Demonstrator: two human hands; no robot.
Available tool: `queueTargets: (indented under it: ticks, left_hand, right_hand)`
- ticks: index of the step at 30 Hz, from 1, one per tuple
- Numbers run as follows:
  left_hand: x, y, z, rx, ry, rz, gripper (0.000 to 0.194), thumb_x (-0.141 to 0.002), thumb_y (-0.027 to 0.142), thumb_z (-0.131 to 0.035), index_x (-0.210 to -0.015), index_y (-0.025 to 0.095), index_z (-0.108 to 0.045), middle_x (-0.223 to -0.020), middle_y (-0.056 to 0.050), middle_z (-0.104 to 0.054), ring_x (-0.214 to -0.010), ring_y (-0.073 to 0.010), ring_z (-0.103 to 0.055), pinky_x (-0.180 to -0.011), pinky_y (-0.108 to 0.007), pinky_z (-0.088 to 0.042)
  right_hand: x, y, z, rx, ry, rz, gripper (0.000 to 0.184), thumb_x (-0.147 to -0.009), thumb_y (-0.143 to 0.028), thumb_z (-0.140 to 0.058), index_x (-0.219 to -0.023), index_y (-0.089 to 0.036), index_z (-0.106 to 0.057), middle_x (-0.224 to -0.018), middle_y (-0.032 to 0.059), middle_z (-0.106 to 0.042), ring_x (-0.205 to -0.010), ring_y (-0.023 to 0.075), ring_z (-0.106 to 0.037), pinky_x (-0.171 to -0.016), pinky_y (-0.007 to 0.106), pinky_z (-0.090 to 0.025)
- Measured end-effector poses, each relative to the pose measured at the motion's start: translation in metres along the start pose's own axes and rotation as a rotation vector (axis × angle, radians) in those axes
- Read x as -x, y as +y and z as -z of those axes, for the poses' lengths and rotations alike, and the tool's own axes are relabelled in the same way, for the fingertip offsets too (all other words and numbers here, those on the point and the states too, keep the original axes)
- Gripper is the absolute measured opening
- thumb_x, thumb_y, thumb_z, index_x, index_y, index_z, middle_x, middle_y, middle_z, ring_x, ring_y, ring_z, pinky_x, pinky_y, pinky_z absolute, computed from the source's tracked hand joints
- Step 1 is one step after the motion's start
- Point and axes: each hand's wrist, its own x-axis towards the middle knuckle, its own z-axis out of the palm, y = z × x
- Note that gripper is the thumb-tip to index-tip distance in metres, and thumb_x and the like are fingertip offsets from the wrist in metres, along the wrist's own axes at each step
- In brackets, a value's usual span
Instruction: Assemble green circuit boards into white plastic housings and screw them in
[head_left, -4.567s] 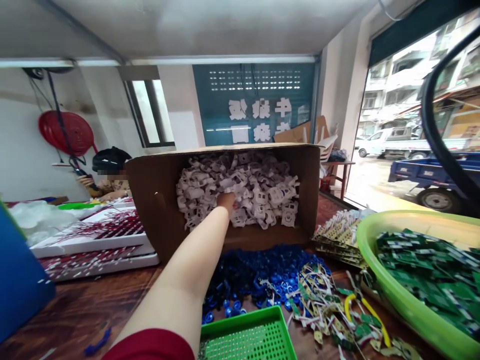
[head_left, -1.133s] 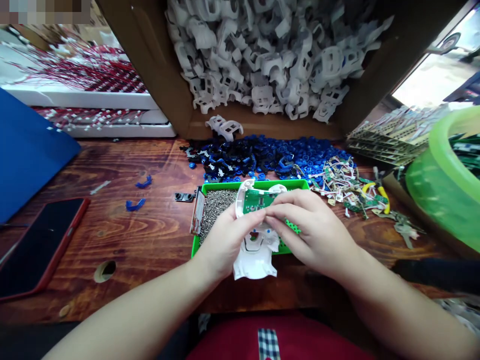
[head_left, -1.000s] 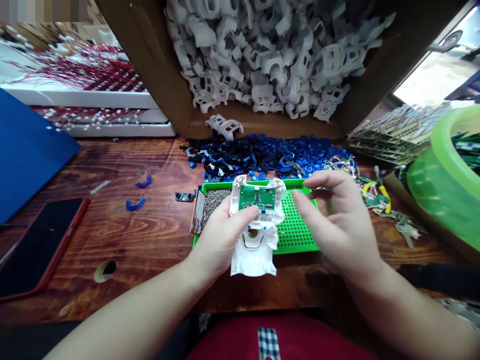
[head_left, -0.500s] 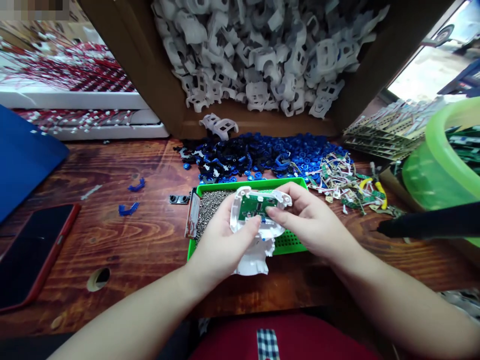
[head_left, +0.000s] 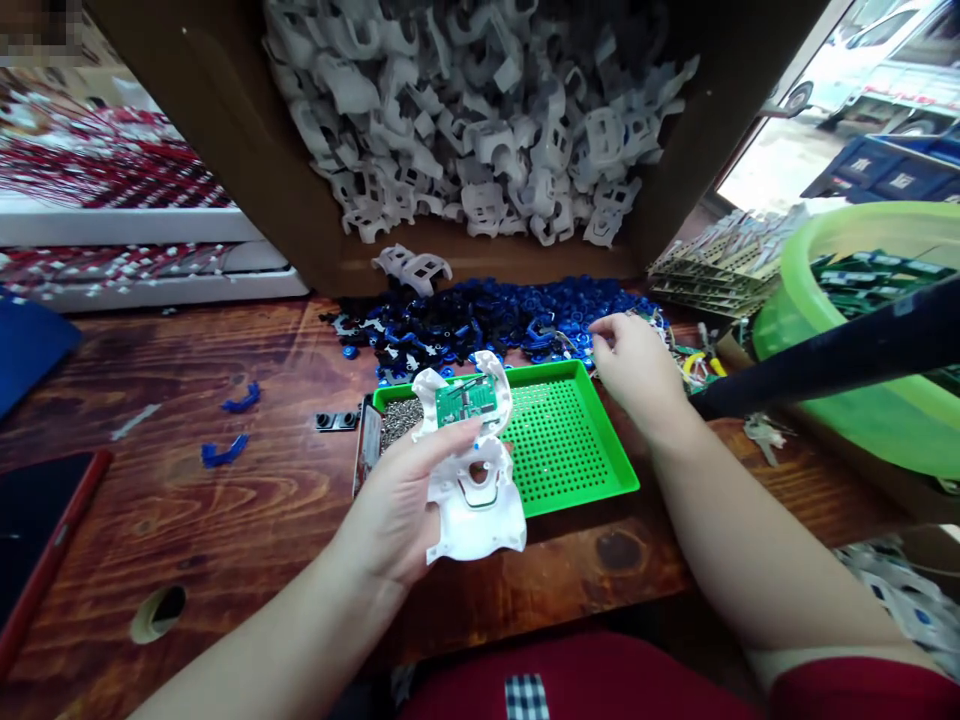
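Note:
My left hand [head_left: 401, 490] is closed round a white plastic housing [head_left: 480, 520] above the front of the green tray [head_left: 574, 430]. A green circuit board [head_left: 459, 402] sits in the housing's upper part, with my thumb across its lower edge. Beyond the tray's right corner, my right hand [head_left: 637, 365] reaches into the small parts, its fingers bent together in a pinch. Blue plastic parts [head_left: 585, 300] lie at its fingertips. Behind it is a heap of small wired boards [head_left: 660, 322], partly covered by the hand. Whatever the pinch holds is hidden.
A carton [head_left: 300, 230] full of white housings stands at the back. Small screws [head_left: 400, 415] fill the tray's left end. At right are a lime basin [head_left: 795, 300] of circuit boards, a black bar [head_left: 832, 350] and yellow-handled pliers [head_left: 697, 365]. A phone [head_left: 45, 540] lies left.
My right hand took hold of the housing's edge half a second ago, then let go and moved right and forward to the small parts. My left hand keeps the housing, now tilted.

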Motion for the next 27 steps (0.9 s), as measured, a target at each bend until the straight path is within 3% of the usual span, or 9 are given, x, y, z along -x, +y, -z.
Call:
queueTargets:
  ticks: [5, 10, 15, 18, 22, 24, 27]
  left_hand:
    - [-0.002, -0.006, 0.004, -0.014, -0.01, -0.012, 0.017, -0.067, 0.013, -0.069, -0.082, 0.011, -0.061, -0.063, -0.005, -0.064, -0.049, -0.0122, -0.058, -0.045, -0.022, -0.046]
    - [-0.003, -0.01, 0.003, -0.024, -0.061, -0.041, 0.018, -0.068, 0.014, -0.071, -0.083, 0.012, -0.061, -0.065, -0.004, -0.065, -0.051, -0.013, -0.061, -0.048, -0.023, -0.048]
    - [-0.004, -0.008, 0.0, 0.024, -0.034, 0.026, 0.011, -0.071, 0.015, -0.065, -0.082, 0.011, -0.064, -0.069, -0.007, -0.069, -0.053, -0.0161, -0.063, -0.049, -0.027, -0.051]
    - [-0.005, -0.005, 0.002, 0.07, -0.021, 0.037, 0.015, -0.07, 0.02, -0.06, -0.078, 0.008, -0.065, -0.071, -0.012, -0.07, -0.059, -0.0208, -0.065, -0.059, -0.036, -0.055]
    - [-0.004, -0.006, 0.004, 0.093, -0.104, -0.021, 0.023, -0.064, 0.016, -0.057, -0.082, 0.006, -0.066, -0.08, -0.014, -0.072, -0.074, -0.0264, -0.068, -0.071, -0.042, -0.055]
    - [-0.004, -0.008, 0.004, 0.113, -0.168, -0.103, 0.034, -0.064, 0.011, -0.057, -0.096, 0.01, -0.065, -0.089, -0.01, -0.072, -0.085, -0.0254, -0.067, -0.082, -0.042, -0.052]
    - [-0.004, -0.013, 0.005, 0.086, -0.262, -0.248, 0.053, -0.065, 0.004, -0.057, -0.116, 0.018, -0.057, -0.104, -0.004, -0.07, -0.101, -0.0227, -0.063, -0.093, -0.038, -0.046]
  right_hand:
    - [-0.014, 0.014, -0.013, 0.162, -0.055, -0.008, 0.025, -0.082, -0.022, -0.049, -0.095, -0.014, -0.069, -0.097, 0.0135, -0.061, -0.095, 0.0256, -0.056, -0.092, 0.041, -0.041]
    - [-0.017, 0.018, -0.023, 0.218, -0.026, 0.007, 0.025, -0.081, -0.028, -0.054, -0.093, -0.014, -0.07, -0.095, 0.0147, -0.06, -0.096, 0.0277, -0.054, -0.092, 0.043, -0.04]
    - [-0.019, 0.02, -0.023, 0.15, 0.041, 0.077, 0.018, -0.079, -0.023, -0.057, -0.083, -0.011, -0.068, -0.091, 0.0156, -0.06, -0.096, 0.0287, -0.054, -0.093, 0.045, -0.04]
    - [-0.012, 0.014, -0.013, 0.028, 0.138, 0.14, 0.02, -0.085, -0.026, -0.052, -0.093, -0.011, -0.061, -0.097, 0.014, -0.061, -0.097, 0.0256, -0.056, -0.091, 0.043, -0.043]
    - [0.013, -0.007, 0.001, -0.2, 0.18, 0.305, 0.023, -0.091, -0.035, -0.046, -0.106, -0.017, -0.05, -0.105, 0.0066, -0.061, -0.09, 0.0135, -0.062, -0.079, 0.027, -0.052]
    - [0.03, -0.021, 0.007, -0.334, 0.142, 0.47, 0.017, -0.088, -0.031, -0.053, -0.101, -0.019, -0.052, -0.1, 0.0027, -0.063, -0.085, 0.0096, -0.063, -0.075, 0.021, -0.052]
    - [0.053, -0.04, 0.017, -0.47, 0.076, 0.785, 0.013, -0.082, -0.018, -0.062, -0.093, -0.019, -0.055, -0.093, 0.0008, -0.064, -0.088, 0.0084, -0.062, -0.081, 0.019, -0.051]
